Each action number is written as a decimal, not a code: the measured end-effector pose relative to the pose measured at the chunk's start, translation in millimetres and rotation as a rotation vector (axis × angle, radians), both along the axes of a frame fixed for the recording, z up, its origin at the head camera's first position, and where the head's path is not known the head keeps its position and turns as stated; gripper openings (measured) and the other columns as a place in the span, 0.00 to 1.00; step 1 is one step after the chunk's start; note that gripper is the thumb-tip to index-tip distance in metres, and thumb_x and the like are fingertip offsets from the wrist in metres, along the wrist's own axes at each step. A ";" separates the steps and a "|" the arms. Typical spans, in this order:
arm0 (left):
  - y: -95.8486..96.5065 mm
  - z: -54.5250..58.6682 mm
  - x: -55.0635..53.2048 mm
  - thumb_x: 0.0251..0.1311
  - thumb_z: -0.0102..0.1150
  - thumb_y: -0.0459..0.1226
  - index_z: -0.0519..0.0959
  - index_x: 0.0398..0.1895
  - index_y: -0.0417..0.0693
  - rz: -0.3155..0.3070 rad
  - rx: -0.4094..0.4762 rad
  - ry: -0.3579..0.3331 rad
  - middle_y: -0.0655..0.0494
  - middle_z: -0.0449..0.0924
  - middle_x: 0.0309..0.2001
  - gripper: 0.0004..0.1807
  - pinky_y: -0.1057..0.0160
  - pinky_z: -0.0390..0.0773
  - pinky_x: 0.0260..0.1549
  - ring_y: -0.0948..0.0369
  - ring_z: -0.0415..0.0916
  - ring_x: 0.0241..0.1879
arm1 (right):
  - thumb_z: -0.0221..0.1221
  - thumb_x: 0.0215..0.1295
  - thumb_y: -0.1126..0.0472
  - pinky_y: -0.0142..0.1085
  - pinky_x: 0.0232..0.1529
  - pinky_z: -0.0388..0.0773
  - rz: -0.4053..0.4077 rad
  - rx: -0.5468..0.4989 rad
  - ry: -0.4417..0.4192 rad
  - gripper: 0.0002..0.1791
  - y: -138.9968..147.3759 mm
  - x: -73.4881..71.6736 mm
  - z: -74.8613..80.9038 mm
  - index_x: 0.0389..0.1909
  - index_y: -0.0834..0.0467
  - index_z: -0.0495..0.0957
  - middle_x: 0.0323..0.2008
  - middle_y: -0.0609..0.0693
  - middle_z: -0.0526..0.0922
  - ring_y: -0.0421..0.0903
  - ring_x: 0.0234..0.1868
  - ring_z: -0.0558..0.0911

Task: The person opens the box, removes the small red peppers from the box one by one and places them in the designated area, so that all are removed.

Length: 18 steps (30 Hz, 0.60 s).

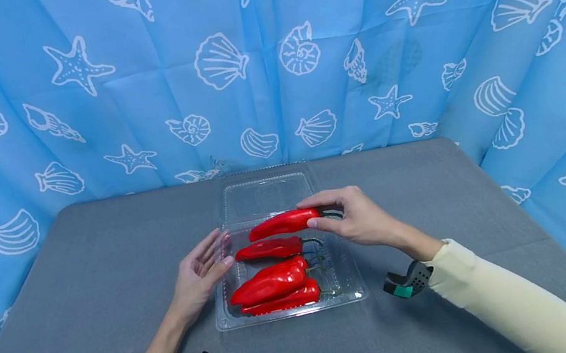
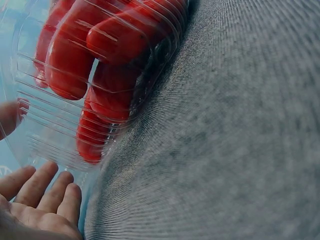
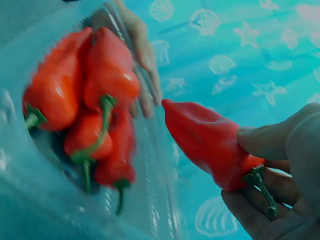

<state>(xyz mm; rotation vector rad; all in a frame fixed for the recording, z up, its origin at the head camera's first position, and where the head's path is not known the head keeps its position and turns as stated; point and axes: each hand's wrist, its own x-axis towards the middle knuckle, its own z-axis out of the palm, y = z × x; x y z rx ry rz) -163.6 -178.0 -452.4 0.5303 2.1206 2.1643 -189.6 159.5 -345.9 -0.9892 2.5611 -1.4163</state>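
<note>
My right hand [image 1: 364,222] pinches a red pepper [image 1: 281,224] near its stem end, thumb on one side and fingers on the other. In the right wrist view this pepper [image 3: 202,135] is raised beside the container, its tip toward the far side and its green stem hanging by the palm. Several more red peppers [image 1: 270,283] lie side by side in a clear plastic container [image 1: 356,286], stems to the right. My left hand [image 1: 196,280] is at the container's left wall with relaxed, parted fingers; in the left wrist view its fingertips [image 2: 49,169] are close to the ribbed plastic.
The container's hinged clear lid [image 1: 268,197] lies folded back, away from me. Grey cloth covers the table [image 1: 122,261]. Behind the table and along its right side hangs a blue curtain [image 1: 271,109] printed with white shells and starfish.
</note>
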 end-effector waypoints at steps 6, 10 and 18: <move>0.4 0.1 0.6 0.68 0.58 0.29 0.55 0.78 0.37 0.014 -0.021 0.004 0.39 0.62 0.75 0.37 0.69 0.69 0.63 0.44 0.60 0.73 | 0.67 0.65 0.66 0.39 0.53 0.84 -0.158 -0.046 -0.006 0.21 26.0 -11.0 1.1 0.60 0.62 0.81 0.54 0.57 0.84 0.51 0.49 0.84; 0.6 0.8 1.0 0.68 0.58 0.28 0.55 0.78 0.36 0.015 -0.017 0.001 0.38 0.62 0.74 0.37 0.69 0.70 0.63 0.43 0.60 0.73 | 0.67 0.66 0.63 0.30 0.45 0.84 -0.274 -0.066 -0.010 0.21 44.7 -21.9 -2.9 0.60 0.62 0.81 0.53 0.59 0.85 0.53 0.45 0.84; 0.7 1.4 0.7 0.68 0.58 0.29 0.55 0.78 0.36 0.003 -0.007 0.006 0.38 0.62 0.75 0.38 0.69 0.70 0.63 0.45 0.61 0.73 | 0.64 0.70 0.62 0.20 0.43 0.79 -0.451 -0.093 -0.019 0.22 75.7 -42.0 -21.6 0.61 0.67 0.79 0.55 0.64 0.82 0.54 0.47 0.82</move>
